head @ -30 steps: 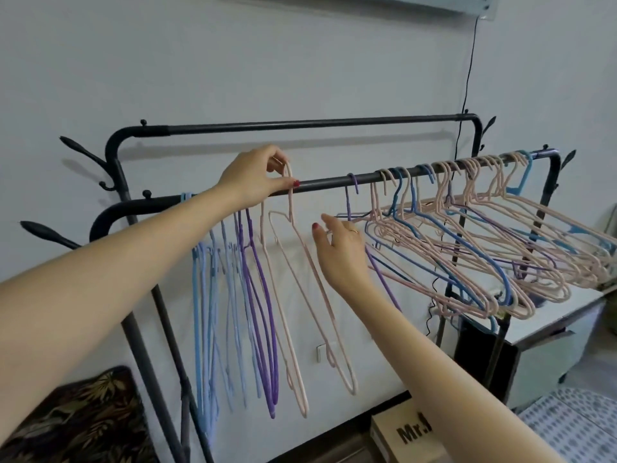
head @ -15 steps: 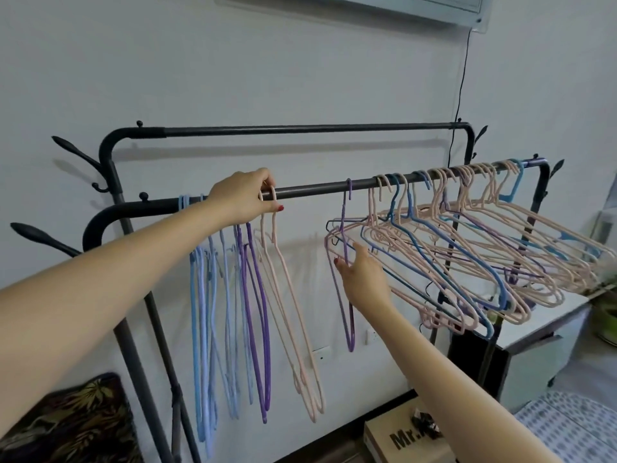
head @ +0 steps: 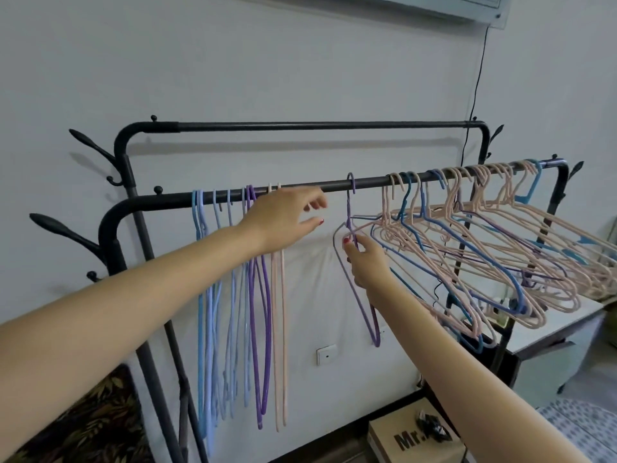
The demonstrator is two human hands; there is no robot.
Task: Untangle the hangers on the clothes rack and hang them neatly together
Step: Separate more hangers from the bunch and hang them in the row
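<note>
Your right hand pinches the purple hanger mid-frame; your left hand is open, empty. Slide it left along the rail to the neat bunch

The rack has two rails. Nine sorted hangers hang left, one purple hanger alone; the tangled hangers are uncountable.

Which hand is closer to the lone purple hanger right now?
Right. The right hand pinches the purple hanger just below its neck. The left hand reaches open-fingered toward its hook, not touching it.
</note>
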